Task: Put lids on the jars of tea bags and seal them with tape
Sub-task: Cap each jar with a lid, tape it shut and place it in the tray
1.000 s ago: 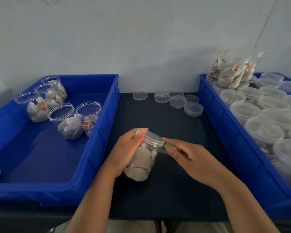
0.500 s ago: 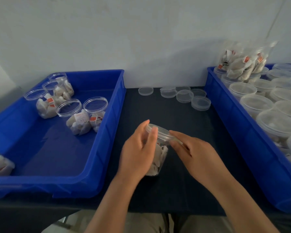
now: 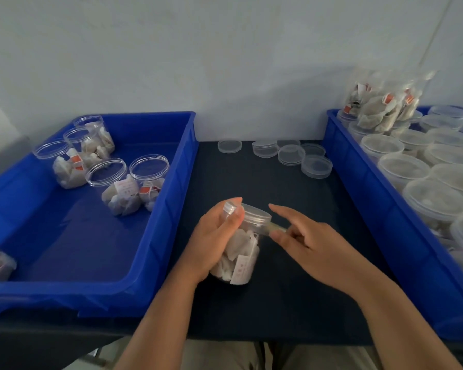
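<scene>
A clear jar of tea bags (image 3: 239, 256) stands tilted on the dark table, with a clear lid (image 3: 251, 213) on its top. My left hand (image 3: 214, 239) grips the jar from the left, thumb on the lid's rim. My right hand (image 3: 309, 243) pinches a strip of clear tape (image 3: 274, 227) that runs from the lid's right side. The index finger of that hand points out straight.
A blue bin (image 3: 169, 198) at the left holds several lidded jars (image 3: 119, 189). A blue bin (image 3: 358, 188) at the right is packed with open jars (image 3: 435, 200). Spare lids (image 3: 292, 154) lie at the table's back. A bag of tea bags (image 3: 380, 105) sits on the right bin.
The left hand shifted its hold round the jar and the jar turned. My right hand keeps pulling the tape along the lid's edge. The camera view dipped and rose a little.
</scene>
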